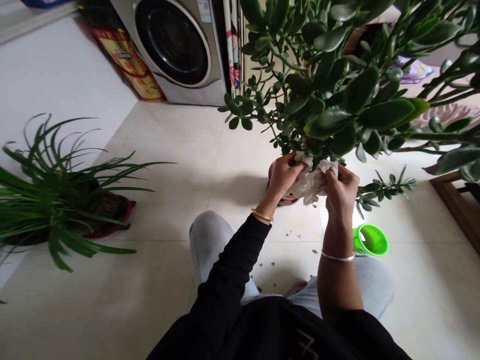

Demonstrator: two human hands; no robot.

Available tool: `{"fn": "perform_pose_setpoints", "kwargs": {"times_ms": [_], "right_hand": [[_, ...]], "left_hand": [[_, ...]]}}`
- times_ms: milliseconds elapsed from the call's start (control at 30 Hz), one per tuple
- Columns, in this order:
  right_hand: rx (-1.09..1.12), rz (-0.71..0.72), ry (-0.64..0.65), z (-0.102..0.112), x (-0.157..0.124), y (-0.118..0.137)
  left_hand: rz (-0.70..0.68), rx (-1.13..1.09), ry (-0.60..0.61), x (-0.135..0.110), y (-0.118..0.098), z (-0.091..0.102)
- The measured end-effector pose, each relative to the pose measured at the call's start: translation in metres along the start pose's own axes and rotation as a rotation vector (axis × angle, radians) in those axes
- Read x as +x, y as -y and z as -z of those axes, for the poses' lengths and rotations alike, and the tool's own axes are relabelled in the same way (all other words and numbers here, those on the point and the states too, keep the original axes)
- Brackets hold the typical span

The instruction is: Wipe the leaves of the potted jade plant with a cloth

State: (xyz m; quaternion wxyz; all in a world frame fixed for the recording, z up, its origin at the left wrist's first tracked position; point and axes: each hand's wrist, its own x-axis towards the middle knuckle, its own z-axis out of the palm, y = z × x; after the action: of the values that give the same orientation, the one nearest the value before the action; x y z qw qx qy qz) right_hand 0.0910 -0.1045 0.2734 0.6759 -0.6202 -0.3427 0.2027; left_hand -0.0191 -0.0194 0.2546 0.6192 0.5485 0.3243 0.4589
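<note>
My left hand (285, 174) pinches one side of a crumpled white tissue (312, 186). On its other side, my right hand (342, 186) grips the same tissue between thumb and fingers. Both hands are at the lower leaves of a large jade plant (337, 100), whose thick green leaves spread over the upper right. Behind the tissue and my hands, the plant's reddish-brown pot (288, 201) is mostly hidden. Whether the tissue touches a leaf or stem, I cannot tell.
A bright green bucket (371, 240) stands by my right knee. Dry bits (294, 235) lie on the tiled floor. At left is a long-leaved potted plant (108, 215); a washing machine (172, 45) stands at the back. A wooden frame (455, 210) is at right.
</note>
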Motion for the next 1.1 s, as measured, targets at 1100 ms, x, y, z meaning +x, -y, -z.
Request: {"fn": "perform_pose_setpoints", "kwargs": {"times_ms": [1100], "right_hand": [[0.719, -0.926, 0.104, 0.072, -0.112, -0.054]], "left_hand": [[0.415, -0.799, -0.269, -0.088, -0.025, 0.068]]}}
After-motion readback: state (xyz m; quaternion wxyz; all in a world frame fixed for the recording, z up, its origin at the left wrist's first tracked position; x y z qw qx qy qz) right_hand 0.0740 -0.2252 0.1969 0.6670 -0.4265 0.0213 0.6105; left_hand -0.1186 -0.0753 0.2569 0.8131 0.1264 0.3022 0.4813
